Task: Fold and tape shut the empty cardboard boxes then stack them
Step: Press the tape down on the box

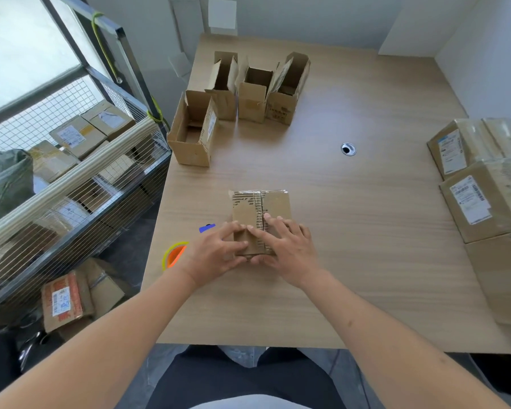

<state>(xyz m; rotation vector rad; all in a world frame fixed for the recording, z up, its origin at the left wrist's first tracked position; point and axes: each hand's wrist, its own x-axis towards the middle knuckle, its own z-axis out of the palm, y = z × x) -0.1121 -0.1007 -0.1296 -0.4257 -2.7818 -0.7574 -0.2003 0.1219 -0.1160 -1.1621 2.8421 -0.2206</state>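
A small cardboard box (273, 203) lies flat-topped on the wooden table (366, 219) in front of me, its top flaps folded down along a middle seam. My left hand (216, 253) rests on the near left flap with its fingers laid across it. My right hand (286, 246) presses the near right flap with straight fingers. Several open empty boxes (257, 90) stand at the far left of the table with flaps up. An orange and yellow tape roll (173, 255) lies just left of my left hand, partly hidden by it.
A blue object (207, 228) lies beside the box on the left. Taped, labelled boxes (481, 184) are stacked at the table's right edge. A wire cage trolley (71, 172) holding parcels stands left of the table. A cable hole (348, 149) sits mid-table.
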